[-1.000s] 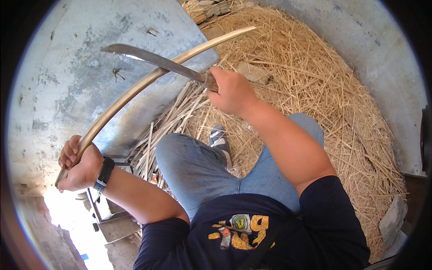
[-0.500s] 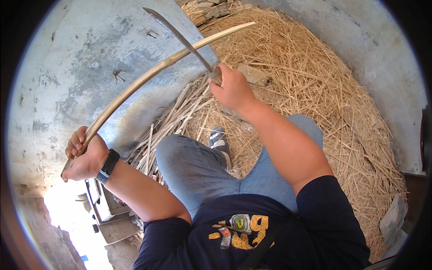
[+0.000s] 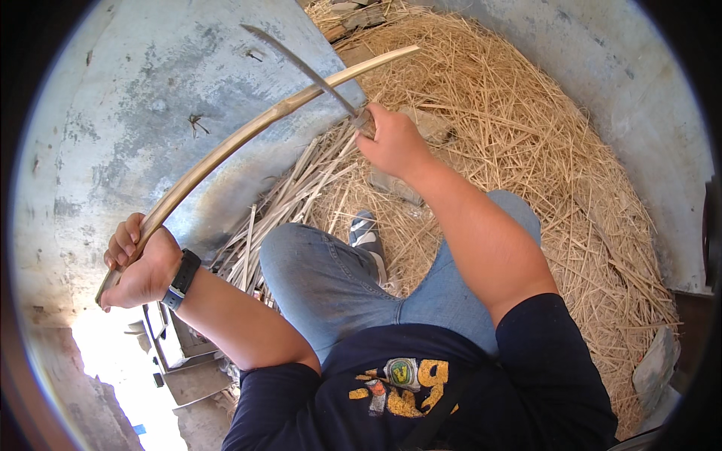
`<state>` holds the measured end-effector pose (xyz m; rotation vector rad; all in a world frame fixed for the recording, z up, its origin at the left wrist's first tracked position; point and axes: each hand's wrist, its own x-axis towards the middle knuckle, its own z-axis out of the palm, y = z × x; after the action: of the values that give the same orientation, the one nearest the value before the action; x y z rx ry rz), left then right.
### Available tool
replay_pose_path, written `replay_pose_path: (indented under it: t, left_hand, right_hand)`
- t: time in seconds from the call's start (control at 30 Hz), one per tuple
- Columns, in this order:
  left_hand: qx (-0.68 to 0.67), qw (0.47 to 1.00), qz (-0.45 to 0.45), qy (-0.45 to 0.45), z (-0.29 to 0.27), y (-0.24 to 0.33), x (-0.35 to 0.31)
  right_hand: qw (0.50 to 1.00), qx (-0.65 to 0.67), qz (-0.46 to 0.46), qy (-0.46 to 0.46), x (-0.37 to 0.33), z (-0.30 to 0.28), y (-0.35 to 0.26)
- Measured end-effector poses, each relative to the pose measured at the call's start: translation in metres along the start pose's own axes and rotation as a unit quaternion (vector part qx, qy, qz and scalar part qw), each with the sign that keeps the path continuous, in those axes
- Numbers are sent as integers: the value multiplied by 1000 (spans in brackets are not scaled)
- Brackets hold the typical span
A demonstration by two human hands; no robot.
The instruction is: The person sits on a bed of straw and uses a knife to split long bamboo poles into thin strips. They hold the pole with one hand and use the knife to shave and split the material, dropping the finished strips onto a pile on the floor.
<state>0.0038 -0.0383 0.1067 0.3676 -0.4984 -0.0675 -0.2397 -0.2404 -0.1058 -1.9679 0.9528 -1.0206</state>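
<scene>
My left hand (image 3: 149, 263), out at the left, is closed around the lower end of a long, curved split bamboo strip (image 3: 218, 153). The strip slants up to the right, bowed, with a node partway along and a pale tapered far end. In front of me my right hand (image 3: 397, 143) grips the handle of a long knife (image 3: 297, 63) with a narrow, slightly curved blade. That blade points up and left and crosses the strip beyond its node. Whether the edge bites into the bamboo, I cannot tell.
Thin bamboo shavings (image 3: 511, 113) cover the floor ahead and to the right. A bundle of split strips (image 3: 289, 188) lies left of my shoe (image 3: 365, 233). Worn blue-grey walls (image 3: 135, 113) rise on both sides. A flat stone (image 3: 656, 361) leans at the lower right.
The bamboo strip has shifted slightly down and to the left, its far tip now lower. The knife has dipped a little, and my right hand has moved slightly right.
</scene>
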Motion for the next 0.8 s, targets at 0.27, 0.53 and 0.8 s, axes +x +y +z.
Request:
replay_pose_path:
  t: [0.27, 0.53, 0.8]
  left_hand:
    - [8, 997, -41, -66, -5, -1, -7]
    - [-22, 992, -29, -117, 2, 10, -4]
    - [-23, 986, -25, -166, 7, 16, -11]
  right_hand:
    - [973, -24, -170, -156, -21, -8, -38]
    - [989, 39, -37, -138, -8, -30, -21]
    - [985, 43, -52, -157, -3, -35, -21]
